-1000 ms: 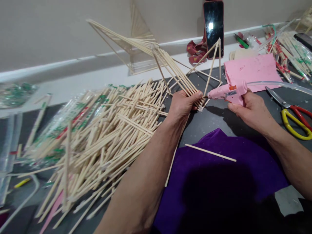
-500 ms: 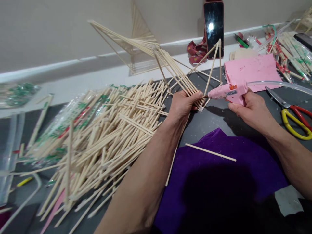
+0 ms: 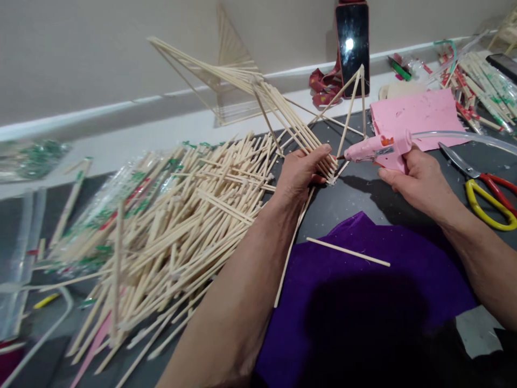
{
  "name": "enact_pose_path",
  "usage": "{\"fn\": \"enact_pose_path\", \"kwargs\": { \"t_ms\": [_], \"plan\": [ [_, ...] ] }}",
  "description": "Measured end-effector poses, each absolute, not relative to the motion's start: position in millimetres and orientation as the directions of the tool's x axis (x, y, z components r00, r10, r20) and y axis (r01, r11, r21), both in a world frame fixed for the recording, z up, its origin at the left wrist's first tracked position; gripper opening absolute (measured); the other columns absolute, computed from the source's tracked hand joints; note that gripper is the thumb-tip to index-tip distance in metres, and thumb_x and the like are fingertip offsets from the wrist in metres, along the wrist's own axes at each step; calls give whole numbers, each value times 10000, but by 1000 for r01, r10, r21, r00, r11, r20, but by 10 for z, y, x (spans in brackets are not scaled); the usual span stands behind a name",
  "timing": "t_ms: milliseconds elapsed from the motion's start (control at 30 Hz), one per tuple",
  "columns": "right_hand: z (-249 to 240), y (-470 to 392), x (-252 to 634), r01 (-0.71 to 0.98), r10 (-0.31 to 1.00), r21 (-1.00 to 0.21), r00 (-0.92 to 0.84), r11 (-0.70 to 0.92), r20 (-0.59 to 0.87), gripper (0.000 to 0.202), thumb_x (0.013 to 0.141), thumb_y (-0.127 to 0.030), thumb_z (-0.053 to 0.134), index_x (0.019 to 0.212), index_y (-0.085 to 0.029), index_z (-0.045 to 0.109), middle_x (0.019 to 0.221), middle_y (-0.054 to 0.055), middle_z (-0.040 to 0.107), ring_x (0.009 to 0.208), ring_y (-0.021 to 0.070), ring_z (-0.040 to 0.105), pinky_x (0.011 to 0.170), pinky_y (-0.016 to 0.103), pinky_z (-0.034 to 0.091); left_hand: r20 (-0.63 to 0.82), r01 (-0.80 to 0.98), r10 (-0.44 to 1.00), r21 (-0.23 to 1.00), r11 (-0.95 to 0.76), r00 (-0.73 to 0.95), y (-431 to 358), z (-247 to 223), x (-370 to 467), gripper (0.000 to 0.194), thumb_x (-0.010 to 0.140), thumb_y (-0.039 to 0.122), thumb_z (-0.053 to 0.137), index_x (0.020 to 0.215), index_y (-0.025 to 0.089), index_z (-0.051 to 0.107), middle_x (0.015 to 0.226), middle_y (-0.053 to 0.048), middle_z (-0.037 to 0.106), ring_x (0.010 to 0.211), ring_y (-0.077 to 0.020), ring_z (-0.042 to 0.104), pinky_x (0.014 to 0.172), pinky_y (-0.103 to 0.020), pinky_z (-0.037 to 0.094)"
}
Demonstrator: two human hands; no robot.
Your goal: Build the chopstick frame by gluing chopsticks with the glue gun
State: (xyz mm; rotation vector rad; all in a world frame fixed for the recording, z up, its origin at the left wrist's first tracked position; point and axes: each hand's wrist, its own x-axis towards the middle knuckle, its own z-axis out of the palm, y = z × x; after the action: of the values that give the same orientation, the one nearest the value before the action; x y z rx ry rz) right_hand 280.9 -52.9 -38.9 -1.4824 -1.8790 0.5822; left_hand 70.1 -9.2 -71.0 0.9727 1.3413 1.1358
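Left hand (image 3: 297,175), centre: thumb and fingers closed about the lower end of a row of slanting sticks, part of the stick structure (image 3: 297,124). Right hand (image 3: 422,175), right of centre: fingers wrapped round the handle of a pink glue gun (image 3: 374,150), nozzle pointing left at the held end; contact cannot be told.

Stick structure: one, angular, reaching from centre to upper left, with a peaked frame right of the left hand.

Clear wrappers (image 3: 117,188), left of centre: printed green and red, pale sticks inside; loose stick pile (image 3: 210,215) alongside, overlapping them.

Clear packet (image 3: 44,159), left edge: green markings, contents blurred.

Clear packets (image 3: 495,89), upper right: sticks inside, green and red print.

Phone (image 3: 353,51), upper centre-right: upright against the wall.

Pink sheet (image 3: 424,113), right: behind the glue gun.

Scissors (image 3: 490,188), right edge: red and yellow handles.

Purple cloth (image 3: 363,237), lower centre: one single stick (image 3: 347,251) lying across it.
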Motion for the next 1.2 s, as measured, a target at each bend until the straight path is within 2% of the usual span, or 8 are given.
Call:
{"fn": "enact_pose_path", "kwargs": {
  "t_ms": [133, 300, 567, 700, 900, 1033, 1200],
  "plan": [
    [-373, -534, 2805, 661, 967, -707, -145, 252, 209, 119, 769, -297, 572, 817, -192, 601, 731, 39, 610, 695, 202, 557, 602, 317, 389, -181, -71, 972, 982, 173, -148, -88, -710, 689, 312, 642, 452, 703, 797, 197, 612, 732, -29, 669, 584, -128, 603, 428, -206, 434],
    [-394, -528, 2812, 648, 962, -714, -134, 266, 237, 106, 767, -298, 571, 808, -202, 590, 749, 44, 623, 685, 195, 545, 593, 310, 382, -83, -88, 959, 994, 62, -269, -69, -698, 631, 284, 659, 413, 711, 814, 230, 558, 735, 13, 620, 645, -127, 598, 448, -201, 433],
    [-421, -521, 2824, 668, 966, -705, -90, 239, 242, 159, 751, -345, 590, 812, -198, 579, 744, 42, 619, 639, 187, 536, 590, 323, 389, -20, -19, 917, 1000, 14, -399, -63, -637, 623, 151, 690, 270, 671, 774, 214, 558, 679, 32, 540, 501, -60, 447, 370, -159, 291],
    [-406, -525, 2821, 649, 968, -724, -81, 233, 238, 144, 740, -340, 596, 770, -204, 558, 708, 32, 602, 606, 175, 518, 567, 313, 377, 2, -30, 921, 999, -14, -390, -76, -655, 618, 176, 692, 305, 668, 781, 214, 546, 665, 45, 523, 476, -52, 409, 383, -170, 264],
    [-383, -547, 2806, 629, 977, -749, -100, 209, 189, 147, 743, -328, 584, 782, -188, 564, 695, 33, 598, 596, 164, 504, 556, 298, 352, 3, -67, 920, 997, -31, -391, -86, -698, 572, 255, 662, 378, 742, 726, 209, 563, 682, 32, 560, 590, -77, 517, 439, -160, 349],
    [-376, -564, 2802, 595, 974, -772, -104, 224, 203, 179, 741, -345, 563, 777, -170, 570, 705, 36, 599, 605, 153, 486, 560, 286, 340, 10, -35, 922, 999, -25, -387, -81, -724, 565, 241, 617, 361, 750, 677, 183, 600, 635, 35, 556, 559, -73, 494, 444, -165, 342],
    [-364, -582, 2801, 563, 974, -795, -112, 227, 199, 213, 738, -358, 569, 798, -155, 592, 723, 48, 617, 613, 154, 496, 571, 287, 352, -17, -40, 953, 999, 5, -302, -109, -739, 619, 266, 551, 299, 771, 753, 167, 660, 696, 22, 627, 592, -96, 544, 469, -187, 386]
  ]
}}
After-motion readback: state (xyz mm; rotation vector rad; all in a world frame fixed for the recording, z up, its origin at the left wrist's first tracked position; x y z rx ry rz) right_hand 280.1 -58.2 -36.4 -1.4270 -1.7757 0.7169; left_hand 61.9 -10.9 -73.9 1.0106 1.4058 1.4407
